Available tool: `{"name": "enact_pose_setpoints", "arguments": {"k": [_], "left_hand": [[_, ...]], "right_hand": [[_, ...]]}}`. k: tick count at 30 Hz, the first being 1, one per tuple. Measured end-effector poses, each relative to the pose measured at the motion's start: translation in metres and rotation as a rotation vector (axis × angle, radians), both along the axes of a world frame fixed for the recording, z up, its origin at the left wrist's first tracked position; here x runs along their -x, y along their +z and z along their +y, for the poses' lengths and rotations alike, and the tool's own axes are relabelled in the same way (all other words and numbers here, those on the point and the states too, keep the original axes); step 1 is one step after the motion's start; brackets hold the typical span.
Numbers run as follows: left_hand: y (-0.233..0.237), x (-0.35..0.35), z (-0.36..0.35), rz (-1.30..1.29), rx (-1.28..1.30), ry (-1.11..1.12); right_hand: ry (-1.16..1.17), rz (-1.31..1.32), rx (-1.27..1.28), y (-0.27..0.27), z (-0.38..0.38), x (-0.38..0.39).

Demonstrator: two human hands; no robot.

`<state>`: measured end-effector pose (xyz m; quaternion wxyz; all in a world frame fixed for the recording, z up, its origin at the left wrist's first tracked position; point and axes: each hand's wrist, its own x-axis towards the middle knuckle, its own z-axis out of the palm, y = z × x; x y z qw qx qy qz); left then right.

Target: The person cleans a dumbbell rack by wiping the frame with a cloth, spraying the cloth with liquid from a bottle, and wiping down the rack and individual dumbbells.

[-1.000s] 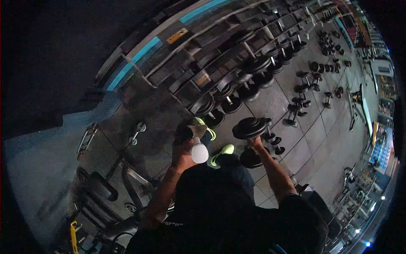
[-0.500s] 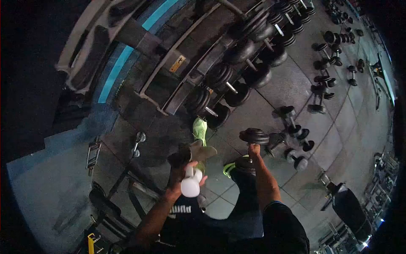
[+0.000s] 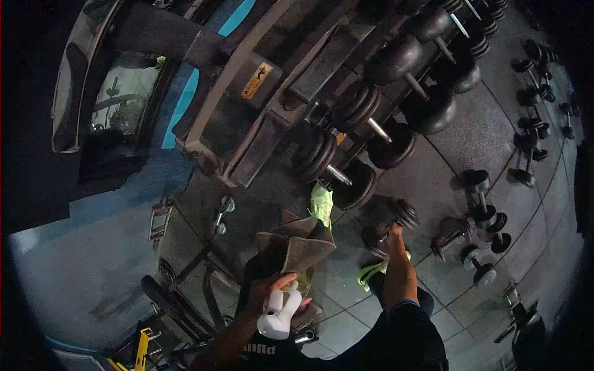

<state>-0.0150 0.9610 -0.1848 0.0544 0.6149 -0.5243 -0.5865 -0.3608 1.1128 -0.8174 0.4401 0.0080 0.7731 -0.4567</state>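
My left hand (image 3: 267, 295) is closed around a spray bottle; its white head (image 3: 276, 318) faces me, and its yellowish body is mostly hidden below. A folded grey-brown cloth (image 3: 303, 250) sticks out just beyond the fingers of that hand, overlapping the bottle in this view. My right hand (image 3: 395, 231) grips the handle of a dark dumbbell (image 3: 405, 213), one end of which shows past the knuckles and the other lies in shadow to the left. Close to this dumbbell is my bright yellow-green shoe (image 3: 371, 275).
A rack (image 3: 260, 123) filled with heavy dumbbells (image 3: 356, 105) runs diagonally ahead. More dumbbells (image 3: 482, 198) lie across the tiled floor (image 3: 433, 161) on the right. At lower left stand gym machine frames (image 3: 185, 303), and a small metal handle (image 3: 161, 221) rests on the floor.
My view has shifted nearer the rack. My right hand has moved forward with the dumbbell; the spray bottle has tilted in my left hand, and the cloth shows more openly.
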Motion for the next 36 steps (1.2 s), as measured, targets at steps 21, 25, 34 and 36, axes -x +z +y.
{"name": "enact_pose_setpoints", "arguments": {"k": [21, 25, 34, 36], "left_hand": [[0.216, 0.112, -0.127, -0.038, 0.526, -0.287], [0.250, 0.140, -0.157, -0.041, 0.298, -0.262], [0.237, 0.123, -0.192, 0.000, 0.393, -0.208], [0.189, 0.092, -0.155, -0.031, 0.251, -0.168]], "right_hand": [[1.362, 0.212, 0.606, 0.857, -0.268, -0.041], [1.085, 0.367, 0.508, 0.876, -0.295, -0.056], [0.643, 0.297, 0.538, 0.821, -0.359, 0.010], [0.595, 0.274, 0.386, 0.808, -0.384, 0.020]]}}
